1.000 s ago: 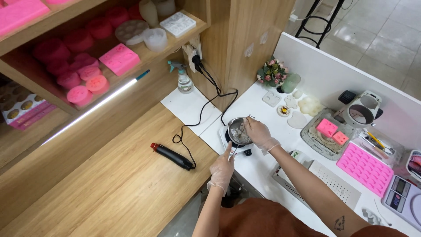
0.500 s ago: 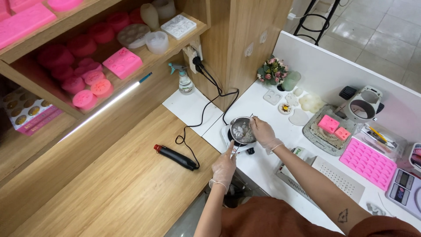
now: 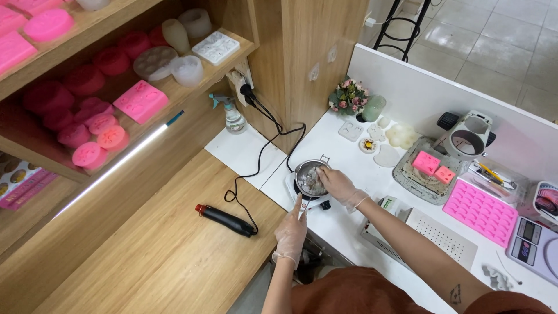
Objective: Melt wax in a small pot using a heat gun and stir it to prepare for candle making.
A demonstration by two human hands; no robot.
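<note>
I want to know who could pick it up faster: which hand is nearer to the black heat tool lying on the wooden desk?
Left. The left hand is just right of the black heat tool, by the hot plate. The right hand is farther away, at the small metal pot.

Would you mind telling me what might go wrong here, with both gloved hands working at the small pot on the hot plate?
The right hand is at the rim of the metal pot on the hot plate; if it is hot, the thin glove may not protect it. The left hand reaches for the plate's front edge, so a nudge could tip the pot. The black cord trails loosely beside it and could snag.
</note>
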